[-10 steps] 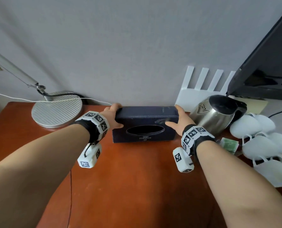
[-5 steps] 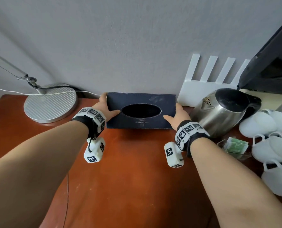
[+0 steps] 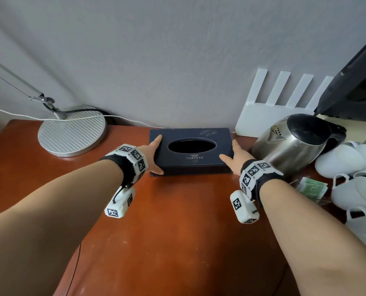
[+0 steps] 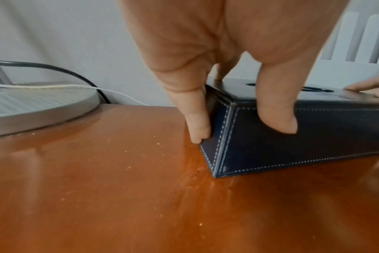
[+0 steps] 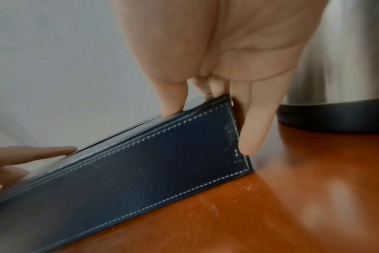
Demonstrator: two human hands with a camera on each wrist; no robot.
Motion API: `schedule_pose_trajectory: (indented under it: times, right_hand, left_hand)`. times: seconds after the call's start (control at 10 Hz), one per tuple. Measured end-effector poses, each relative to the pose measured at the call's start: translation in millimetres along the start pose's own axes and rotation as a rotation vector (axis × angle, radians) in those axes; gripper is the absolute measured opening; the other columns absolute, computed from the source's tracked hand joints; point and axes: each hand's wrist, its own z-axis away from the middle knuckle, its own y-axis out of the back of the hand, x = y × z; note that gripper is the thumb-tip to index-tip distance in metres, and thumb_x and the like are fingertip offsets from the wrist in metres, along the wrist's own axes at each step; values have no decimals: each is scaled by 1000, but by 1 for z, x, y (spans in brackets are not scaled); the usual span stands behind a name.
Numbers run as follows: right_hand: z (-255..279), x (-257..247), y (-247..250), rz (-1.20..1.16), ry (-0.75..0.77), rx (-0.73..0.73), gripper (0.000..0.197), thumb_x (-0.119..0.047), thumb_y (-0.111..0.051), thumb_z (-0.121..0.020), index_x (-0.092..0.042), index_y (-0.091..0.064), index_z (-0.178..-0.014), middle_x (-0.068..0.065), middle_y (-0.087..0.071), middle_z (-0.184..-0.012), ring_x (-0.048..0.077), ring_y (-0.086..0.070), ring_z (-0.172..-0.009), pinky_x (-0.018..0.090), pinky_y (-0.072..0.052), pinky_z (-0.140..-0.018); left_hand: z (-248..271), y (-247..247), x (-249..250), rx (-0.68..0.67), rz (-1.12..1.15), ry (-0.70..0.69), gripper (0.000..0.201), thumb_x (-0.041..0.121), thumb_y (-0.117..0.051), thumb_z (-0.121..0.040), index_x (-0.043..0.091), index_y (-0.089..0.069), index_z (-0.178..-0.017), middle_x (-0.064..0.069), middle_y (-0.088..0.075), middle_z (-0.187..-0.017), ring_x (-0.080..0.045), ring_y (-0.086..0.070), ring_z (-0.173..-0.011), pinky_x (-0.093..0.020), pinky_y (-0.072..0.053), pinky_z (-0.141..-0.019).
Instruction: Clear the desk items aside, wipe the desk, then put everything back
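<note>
A dark navy leather tissue box (image 3: 177,159) lies flat on the red-brown desk (image 3: 177,242), at the back centre close to the wall. My left hand (image 3: 156,154) holds its left end; its fingers (image 4: 197,119) run down the end face and the thumb (image 4: 275,111) lies over the front face. My right hand (image 3: 231,152) holds the right end, thumb (image 5: 173,102) on the top and fingers (image 5: 253,128) down the end face. The box's bottom edge (image 5: 184,193) rests on the wood.
A round metal lamp base (image 3: 70,131) with cables stands at the back left. Right of the box are a steel kettle (image 3: 289,146), a white router (image 3: 274,116), green packets (image 3: 312,186), several white cups (image 3: 348,189) and a dark monitor (image 3: 359,82).
The tissue box was held tilted off the desk with its opening towards me. It has come down and now lies flat near the wall, with both hands still on its ends.
</note>
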Motion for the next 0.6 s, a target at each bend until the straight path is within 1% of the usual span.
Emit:
schedule_pose_trajectory:
  times: [0.1,0.2,0.3,0.4,0.5,0.6]
  right_hand:
    - [-1,2,-1,-2,-29,19,76,-40,-43,-96,-14,3,-151,18,-52,-133,32,-57,-110,37,-45,-91]
    - [-4,2,-2,-24,-64,49,74,-38,-42,-97,-13,3,-151,19,-51,-134,33,-56,-115,36,-45,-89]
    - [-3,2,-3,-11,-75,61,72,-36,-41,-98,-14,2,-150,18,-48,-137,33,-55,-116,36,-45,-90]
    - [3,3,-4,42,-85,47,71,-36,-42,-97,-14,-1,-151,17,-44,-140,33,-51,-121,37,-43,-96]
    - [12,4,-1,99,-68,54,69,-38,-43,-97,-15,-6,-150,17,-38,-144,34,-46,-127,41,-40,-104]
    - [29,1,8,94,0,85,67,-36,-44,-97,-14,-10,-150,16,-36,-146,32,-45,-129,39,-39,-103]
  left_hand:
    - [-2,4,8,10,-14,-4,111,30,-71,-81,23,16,-149,-14,-53,-134,-30,-56,-115,-36,-44,-98]
    - [-5,3,13,40,-15,-10,105,29,-68,-84,23,13,-150,-13,-54,-133,-29,-57,-113,-35,-43,-95]
    - [-5,-1,12,50,-12,0,99,31,-65,-86,26,10,-150,-12,-54,-134,-29,-58,-112,-36,-45,-94]
    - [2,-4,12,78,-20,3,88,26,-60,-90,23,3,-151,-12,-49,-138,-29,-55,-117,-35,-44,-94]
    - [12,-5,12,152,-6,-8,81,26,-58,-91,16,-4,-151,-13,-32,-149,-29,-39,-133,-37,-37,-105]
    - [28,-1,11,235,4,-30,83,28,-60,-89,12,-7,-151,-12,-17,-156,-27,-21,-143,-38,-27,-114]
